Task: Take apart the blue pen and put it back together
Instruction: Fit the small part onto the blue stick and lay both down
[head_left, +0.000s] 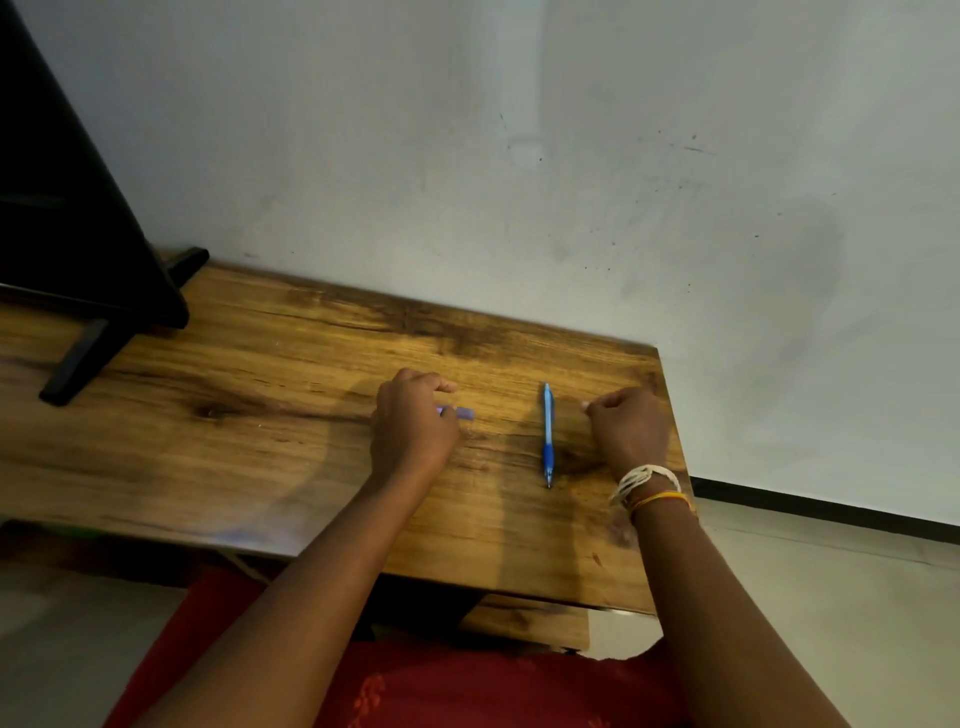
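A blue pen (547, 434) lies whole on the wooden table (260, 395), its tip pointing toward me and its light-blue end toward the wall. My right hand (629, 428) rests on the table just right of the pen, fingers curled shut, apart from it. To the pen's left, my left hand (413, 421) rests on the table with its fingers closed around a small purple object (464, 413), of which only one end sticks out to the right.
A black stand with flat feet (78, 364) occupies the table's far left. A grey wall (519, 156) runs along the table's back edge. The table's right edge is close to my right hand; floor (831, 597) lies beyond.
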